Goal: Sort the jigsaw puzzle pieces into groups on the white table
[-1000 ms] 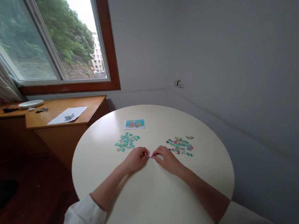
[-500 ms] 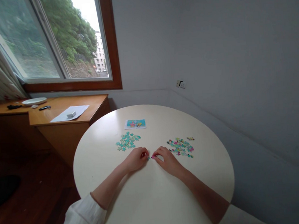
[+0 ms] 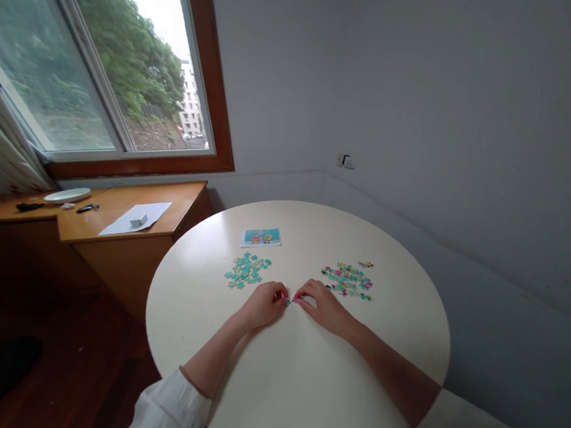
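Note:
Over the middle of the round white table (image 3: pixel 290 380), my left hand (image 3: pixel 267 303) pinches a small teal jigsaw puzzle piece (image 3: pixel 288 302), mostly covered by the fingertips. Close beside it, my right hand (image 3: pixel 322 307) pinches a pink jigsaw puzzle piece (image 3: pixel 296 300). The two pieces are very near each other; whether they touch I cannot tell. A loose pile of teal puzzle pieces (image 3: pixel 248 269) lies beyond my left hand. Mixed-colour puzzle pieces (image 3: pixel 348 280) are spread just past my right hand.
A picture card (image 3: pixel 260 237) with cartoon figures lies toward the table's far side. A wooden desk (image 3: pixel 185 206) on the left holds a white sheet of paper (image 3: pixel 153 213), a small white box (image 3: pixel 139 221) and a white plate (image 3: pixel 68 196). A wall stands close behind and right.
The whole view has shifted slightly, so everything sits a little further right. Both hands keep their pinch on the pieces, with hardly any movement relative to the table.

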